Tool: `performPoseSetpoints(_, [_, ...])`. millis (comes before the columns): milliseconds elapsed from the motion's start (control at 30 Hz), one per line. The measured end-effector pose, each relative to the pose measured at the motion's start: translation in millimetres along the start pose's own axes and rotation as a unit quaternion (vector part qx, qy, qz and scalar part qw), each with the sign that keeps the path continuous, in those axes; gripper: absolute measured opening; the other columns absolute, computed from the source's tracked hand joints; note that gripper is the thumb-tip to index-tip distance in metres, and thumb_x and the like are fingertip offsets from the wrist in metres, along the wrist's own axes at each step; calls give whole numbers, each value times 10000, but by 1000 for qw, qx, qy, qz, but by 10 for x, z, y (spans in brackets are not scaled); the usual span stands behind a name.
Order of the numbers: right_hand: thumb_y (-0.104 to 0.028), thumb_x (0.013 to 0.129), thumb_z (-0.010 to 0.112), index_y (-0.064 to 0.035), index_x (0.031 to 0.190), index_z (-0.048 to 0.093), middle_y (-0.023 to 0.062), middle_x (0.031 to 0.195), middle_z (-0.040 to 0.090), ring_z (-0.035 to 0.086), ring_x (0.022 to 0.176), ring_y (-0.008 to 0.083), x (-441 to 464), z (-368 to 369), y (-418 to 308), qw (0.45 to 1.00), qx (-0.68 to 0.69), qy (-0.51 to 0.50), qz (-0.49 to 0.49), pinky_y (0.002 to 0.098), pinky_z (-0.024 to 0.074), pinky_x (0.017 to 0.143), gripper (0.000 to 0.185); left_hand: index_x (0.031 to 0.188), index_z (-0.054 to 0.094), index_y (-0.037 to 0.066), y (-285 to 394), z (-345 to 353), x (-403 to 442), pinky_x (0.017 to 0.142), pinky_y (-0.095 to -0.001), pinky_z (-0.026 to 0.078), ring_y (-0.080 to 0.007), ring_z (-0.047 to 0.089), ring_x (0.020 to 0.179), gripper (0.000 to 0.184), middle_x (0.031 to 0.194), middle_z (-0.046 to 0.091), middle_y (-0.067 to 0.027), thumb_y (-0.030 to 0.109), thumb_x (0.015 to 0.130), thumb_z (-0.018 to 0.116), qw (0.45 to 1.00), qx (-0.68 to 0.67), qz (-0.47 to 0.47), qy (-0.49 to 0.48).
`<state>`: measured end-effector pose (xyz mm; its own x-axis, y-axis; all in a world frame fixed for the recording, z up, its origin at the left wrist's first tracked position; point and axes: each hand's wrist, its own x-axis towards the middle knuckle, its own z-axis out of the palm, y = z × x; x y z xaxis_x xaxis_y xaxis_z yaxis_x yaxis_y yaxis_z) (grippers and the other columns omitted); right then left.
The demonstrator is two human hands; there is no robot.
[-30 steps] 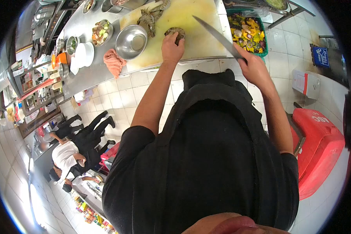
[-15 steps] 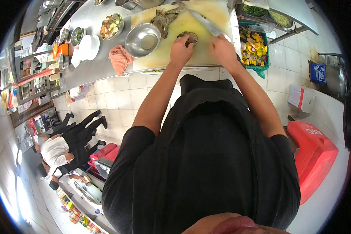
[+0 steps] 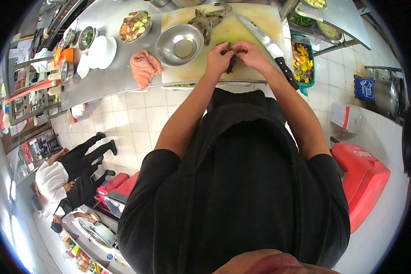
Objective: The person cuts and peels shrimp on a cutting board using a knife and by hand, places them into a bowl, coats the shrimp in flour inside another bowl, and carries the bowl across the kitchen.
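A dark shrimp (image 3: pixel 231 64) is pinched between both hands over the near part of the yellowed cutting board (image 3: pixel 255 23). My left hand (image 3: pixel 219 59) grips it from the left, and my right hand (image 3: pixel 251 55) grips it from the right, fingertips almost touching. More whole shrimp (image 3: pixel 206 22) lie at the board's far side. The knife (image 3: pixel 265 41) rests along the board's right side, its black handle reaching over the near edge. Left of my hands, a steel bowl (image 3: pixel 179 45) overlaps the board.
An orange cloth (image 3: pixel 144 68) lies near the counter edge, with a bowl of cut vegetables (image 3: pixel 135 26) behind it. A green crate of scraps (image 3: pixel 302 61) stands at the right. Co-workers (image 3: pixel 55 180) are at the far left. A red bin (image 3: pixel 363 182) stands at lower right.
My right hand has put the knife down on the board and moved left to the shrimp. The shrimp is now held by both hands, and the view has shifted.
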<state>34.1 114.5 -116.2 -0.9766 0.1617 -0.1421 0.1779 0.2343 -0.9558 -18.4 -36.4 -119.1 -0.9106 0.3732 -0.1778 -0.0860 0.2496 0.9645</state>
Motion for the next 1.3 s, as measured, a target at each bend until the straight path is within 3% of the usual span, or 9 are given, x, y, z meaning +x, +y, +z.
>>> performPoseSetpoints(133, [-52,773,666,-46,1008,652,96,900,685,643,812,165,-188,23,-247,999,-38,37,-10,293,506,718,235,1232,568,-21,142,-34,-56,698,-253,502,-128,601,780,409,918,631,-55,36,838,660,988,-138,-59,-40])
performPoseSetpoints(333, [-57,793,661,-48,976,652,97,830,680,638,744,166,-268,-118,-570,997,-8,54,-58,298,499,671,183,1230,563,-22,426,-45,-17,728,-284,525,-140,608,787,408,891,618,-57,51,844,674,972,-221,-56,-59])
performPoseSetpoints(633, [-12,821,621,-15,979,586,125,853,674,649,760,195,-221,-442,-771,988,-23,68,-136,310,505,699,163,1219,565,-31,940,87,12,709,-262,520,-125,602,748,403,848,616,-46,21,832,665,977,-210,-23,-38])
performPoseSetpoints(767, [31,816,620,0,968,525,117,860,673,645,783,168,-111,-591,-632,988,74,70,-116,294,517,693,182,1236,546,-37,953,191,85,650,-255,497,-112,587,704,443,853,641,-69,-15,801,622,982,-186,-17,-27])
performPoseSetpoints(867, [41,822,625,0,936,529,88,870,656,636,796,158,-50,-751,-575,980,187,41,-47,285,539,694,155,1222,550,-36,1005,279,103,621,-260,494,-119,589,699,439,840,636,-73,-31,787,610,984,-175,-16,-11])
performPoseSetpoints(1167, [24,879,560,-17,957,526,78,899,641,615,769,132,-97,-940,-504,972,236,7,-8,276,537,700,95,1228,542,5,1016,447,116,636,-276,504,-152,635,768,425,932,661,-89,25,815,642,984,-166,-64,1])
performPoseSetpoints(1267, [19,875,545,-4,943,568,71,921,627,626,789,168,-259,-1027,-642,975,217,41,-39,301,547,680,76,1217,551,9,1021,477,107,637,-284,503,-154,639,769,411,952,667,-88,49,821,649,981,-181,-67,2])
performPoseSetpoints(1300, [16,870,545,0,930,579,82,912,633,628,786,171,-265,-1052,-533,973,203,62,-89,301,538,678,71,1214,554,9,1017,481,105,637,-285,504,-154,641,767,406,956,669,-87,53,822,650,980,-186,-67,1])
